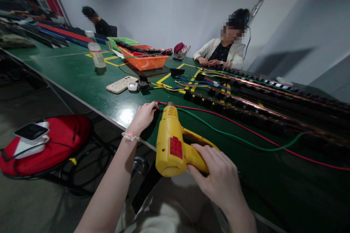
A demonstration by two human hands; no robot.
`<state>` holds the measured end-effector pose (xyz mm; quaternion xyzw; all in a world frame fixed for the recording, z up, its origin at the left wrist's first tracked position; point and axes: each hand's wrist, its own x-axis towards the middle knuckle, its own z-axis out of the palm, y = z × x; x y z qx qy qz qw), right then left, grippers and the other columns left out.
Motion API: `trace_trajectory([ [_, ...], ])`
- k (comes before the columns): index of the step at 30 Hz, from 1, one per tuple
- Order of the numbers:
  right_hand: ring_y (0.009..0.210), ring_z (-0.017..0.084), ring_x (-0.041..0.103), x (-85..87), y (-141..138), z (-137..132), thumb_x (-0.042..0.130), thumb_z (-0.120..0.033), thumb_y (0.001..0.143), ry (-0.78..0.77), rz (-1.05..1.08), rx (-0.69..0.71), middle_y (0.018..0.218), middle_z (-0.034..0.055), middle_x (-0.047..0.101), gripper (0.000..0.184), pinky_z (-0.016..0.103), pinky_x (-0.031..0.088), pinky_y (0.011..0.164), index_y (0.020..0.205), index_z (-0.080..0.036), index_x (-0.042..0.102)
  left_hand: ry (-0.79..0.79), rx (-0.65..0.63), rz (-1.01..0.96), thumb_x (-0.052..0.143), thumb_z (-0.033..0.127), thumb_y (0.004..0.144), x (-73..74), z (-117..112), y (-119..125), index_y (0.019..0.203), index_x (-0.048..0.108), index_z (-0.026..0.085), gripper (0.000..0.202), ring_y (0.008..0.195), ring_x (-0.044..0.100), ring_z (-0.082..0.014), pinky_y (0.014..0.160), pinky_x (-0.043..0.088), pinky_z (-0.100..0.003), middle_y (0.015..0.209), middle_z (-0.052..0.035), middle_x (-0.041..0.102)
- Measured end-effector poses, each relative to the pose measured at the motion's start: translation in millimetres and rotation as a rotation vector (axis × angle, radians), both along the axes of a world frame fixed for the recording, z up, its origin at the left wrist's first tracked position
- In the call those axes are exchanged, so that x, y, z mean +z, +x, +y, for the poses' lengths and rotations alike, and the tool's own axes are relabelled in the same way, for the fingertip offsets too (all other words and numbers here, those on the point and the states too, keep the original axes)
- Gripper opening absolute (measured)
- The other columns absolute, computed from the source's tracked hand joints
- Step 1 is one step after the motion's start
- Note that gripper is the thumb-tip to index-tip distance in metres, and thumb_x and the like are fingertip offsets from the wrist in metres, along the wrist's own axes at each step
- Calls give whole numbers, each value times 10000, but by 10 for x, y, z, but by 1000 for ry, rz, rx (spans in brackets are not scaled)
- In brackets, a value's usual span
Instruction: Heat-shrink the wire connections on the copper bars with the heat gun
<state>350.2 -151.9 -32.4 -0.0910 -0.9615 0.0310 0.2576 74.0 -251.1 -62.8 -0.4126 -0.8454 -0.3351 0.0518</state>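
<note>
My right hand is wrapped round the handle of a yellow heat gun, whose nozzle points away from me at the near end of a red wire. My left hand pinches that wire end just in front of the nozzle, on the green table. A green wire runs beside the red one toward the right. A bead bracelet sits on my left wrist.
Long strips of black sockets with copper bars lie across the table's right. An orange basket, a green bin, a water bottle, a remote. A person sits opposite; another far left. A red bag lies on the floor.
</note>
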Motion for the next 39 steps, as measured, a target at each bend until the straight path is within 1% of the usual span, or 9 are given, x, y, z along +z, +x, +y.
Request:
trace_trajectory([
  [5,847,204,601,4,-62,-79,630,-389,777,-66,-44,62,928,44,654,399,346,462,767,1117,-185,592,65,25,-25,422,122,839,2,2,-43,993,626,170,260,936,607,-208,833,467,-322,1022,-94,674],
  [11,833,194,607,2,-40,-38,621,-378,786,-83,-28,112,922,45,655,390,334,468,758,1122,-181,596,98,67,-10,435,64,770,19,-8,-47,892,654,147,264,871,588,-184,824,467,-308,948,-84,668],
  [18,784,170,616,33,-1,5,586,-376,796,-36,41,140,893,45,666,368,308,487,723,1101,-173,618,167,136,-32,430,157,839,27,-28,-38,885,650,168,225,859,592,-178,824,471,-308,924,-71,665],
  [22,806,168,632,68,27,35,579,-343,784,-46,7,115,914,41,678,354,307,503,747,1103,-194,624,211,119,-58,447,175,850,9,-32,-67,904,643,177,204,852,601,-163,799,476,-285,942,-64,668],
  [25,846,179,643,70,66,86,573,-353,785,-32,6,90,954,47,685,364,312,511,756,1116,-208,621,238,90,-74,458,179,852,-7,-31,-77,913,639,178,191,838,605,-152,786,479,-271,944,-58,671],
  [29,864,182,652,46,157,193,582,-361,788,-2,11,38,973,36,688,389,312,527,754,1149,-219,609,217,71,-84,458,189,859,-6,-33,-66,918,643,183,194,825,609,-154,773,475,-270,934,-52,675],
  [34,878,192,663,-19,353,374,574,-394,813,59,38,-15,1002,44,692,432,319,545,764,1204,-212,595,172,63,-92,478,197,855,0,-32,-65,920,661,194,194,860,617,-165,808,470,-276,938,-48,685],
  [37,911,197,663,-58,500,463,562,-399,824,102,36,-48,1028,37,691,455,317,547,771,1247,-230,568,154,40,-56,483,224,863,8,-27,-55,925,675,192,204,859,609,-162,780,467,-264,934,-51,675],
  [39,913,193,662,-71,598,492,553,-400,828,123,36,-59,1035,29,687,470,312,548,770,1271,-243,545,136,14,-25,501,255,862,15,-23,-41,920,688,189,207,813,599,-152,739,462,-253,900,-51,658],
])
